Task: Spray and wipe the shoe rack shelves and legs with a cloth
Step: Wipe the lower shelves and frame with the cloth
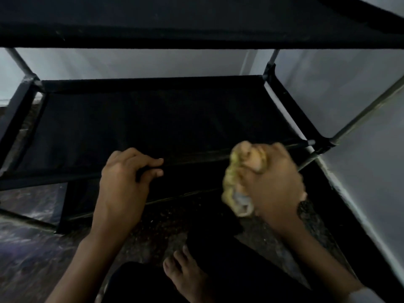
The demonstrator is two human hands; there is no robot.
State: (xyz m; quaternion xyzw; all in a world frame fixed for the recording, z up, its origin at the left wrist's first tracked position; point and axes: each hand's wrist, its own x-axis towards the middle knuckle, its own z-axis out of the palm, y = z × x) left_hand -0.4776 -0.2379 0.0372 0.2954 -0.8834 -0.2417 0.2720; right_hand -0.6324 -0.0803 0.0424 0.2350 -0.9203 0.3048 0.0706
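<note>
Your right hand is clenching the bunched yellow cloth just above the middle shelf's front rail, while your left hand is pinching that rail. Keep steadying it and drag the cloth along the black shoe rack.

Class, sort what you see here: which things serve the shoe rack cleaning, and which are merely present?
Part of the job:
- cloth, gripped by the right hand
- shelf
- front rail, held by the left hand
- rack leg

Merely present:
- bare foot
- floor
- wall
</note>
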